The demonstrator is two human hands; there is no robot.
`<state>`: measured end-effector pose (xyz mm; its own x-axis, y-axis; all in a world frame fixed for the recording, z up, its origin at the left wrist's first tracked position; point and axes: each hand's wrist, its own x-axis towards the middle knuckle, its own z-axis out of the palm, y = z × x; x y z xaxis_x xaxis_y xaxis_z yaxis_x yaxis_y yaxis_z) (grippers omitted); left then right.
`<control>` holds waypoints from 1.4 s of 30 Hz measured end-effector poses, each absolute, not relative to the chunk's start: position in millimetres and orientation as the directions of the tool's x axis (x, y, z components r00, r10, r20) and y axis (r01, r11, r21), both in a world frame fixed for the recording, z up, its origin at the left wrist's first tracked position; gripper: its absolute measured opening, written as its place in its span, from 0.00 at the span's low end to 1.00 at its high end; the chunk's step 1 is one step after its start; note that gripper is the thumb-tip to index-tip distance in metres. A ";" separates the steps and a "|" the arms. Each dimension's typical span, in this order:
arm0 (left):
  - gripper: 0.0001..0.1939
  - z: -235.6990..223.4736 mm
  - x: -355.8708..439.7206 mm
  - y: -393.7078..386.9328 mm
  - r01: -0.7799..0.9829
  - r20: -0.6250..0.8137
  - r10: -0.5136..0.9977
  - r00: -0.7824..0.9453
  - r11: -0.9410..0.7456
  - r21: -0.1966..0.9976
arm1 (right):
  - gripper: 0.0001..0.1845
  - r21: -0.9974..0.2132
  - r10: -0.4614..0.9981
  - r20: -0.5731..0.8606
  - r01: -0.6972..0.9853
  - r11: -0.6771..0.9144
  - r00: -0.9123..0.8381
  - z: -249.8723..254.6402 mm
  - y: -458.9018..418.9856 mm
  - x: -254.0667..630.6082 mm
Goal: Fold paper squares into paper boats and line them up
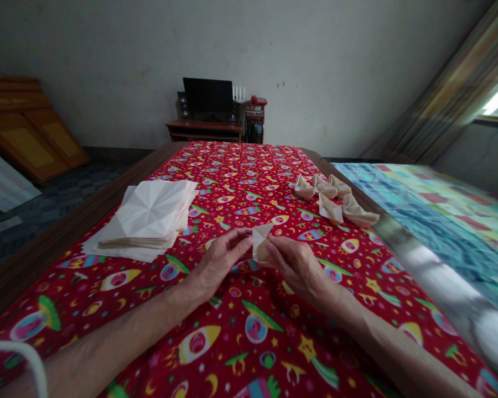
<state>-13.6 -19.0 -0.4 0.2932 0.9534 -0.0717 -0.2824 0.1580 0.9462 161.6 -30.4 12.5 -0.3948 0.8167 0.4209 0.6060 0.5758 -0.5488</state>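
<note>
Between my two hands, above the red patterned cloth (199, 326), is a small folded piece of cream paper (260, 242) with a pointed top corner. My left hand (227, 255) pinches its left edge between thumb and fingers. From the right side, my right hand (295, 262) grips the same piece, thumb on its near face. A stack of creased paper sheets (149, 213) lies to the left, its top sheet marked with folds radiating from the centre. Several boat-shaped folded papers (330, 209) stand in a cluster at the right edge of the cloth.
A bed with a blue checked cover (415, 221) adjoins the table on the right. Beyond the table's far end stand a monitor (208, 95) and speakers on a desk (207, 126). A wooden cabinet (33, 132) is at far left. A white cable (29, 354) crosses the lower left corner.
</note>
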 end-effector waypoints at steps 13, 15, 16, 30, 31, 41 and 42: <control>0.17 -2.0 -13.1 -20.1 -0.255 -0.071 0.958 0.277 0.144 0.956 | 0.17 -0.585 0.840 0.383 0.603 0.543 -0.384 15.5 -30.0 162.3; 0.17 -0.2 -12.9 -20.9 -0.226 -0.055 0.959 0.279 0.121 0.967 | 0.16 -0.607 0.855 0.353 0.602 0.518 -0.380 13.2 -29.4 163.3; 0.17 0.8 -12.8 -21.2 -0.211 -0.044 0.957 0.287 0.108 0.971 | 0.16 -0.618 0.860 0.345 0.599 0.509 -0.375 12.0 -28.9 163.6; 0.16 1.4 -10.4 -20.1 -0.200 0.039 0.929 0.369 0.038 0.979 | 0.16 -0.568 0.823 0.396 0.595 0.568 -0.408 14.9 -26.6 165.3; 0.15 1.9 -9.9 -20.5 -0.192 0.024 0.937 0.349 0.046 0.980 | 0.16 -0.555 0.810 0.404 0.589 0.587 -0.425 14.8 -26.8 164.6; 0.10 -7.6 -13.2 -18.3 -0.266 -0.035 0.975 0.218 0.094 0.959 | 0.08 -0.585 0.811 0.524 0.582 0.565 -0.262 13.9 -33.3 163.5; 0.10 -8.3 -13.4 -17.8 -0.272 -0.037 0.973 0.228 0.100 0.957 | 0.08 -0.592 0.813 0.525 0.577 0.562 -0.252 14.1 -33.7 163.8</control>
<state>-13.4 -17.8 -8.3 0.2281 0.9729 -0.0367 -0.2716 0.0998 0.9572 163.8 -33.7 14.1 -0.2524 0.8128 0.5251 0.5774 0.5619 -0.5923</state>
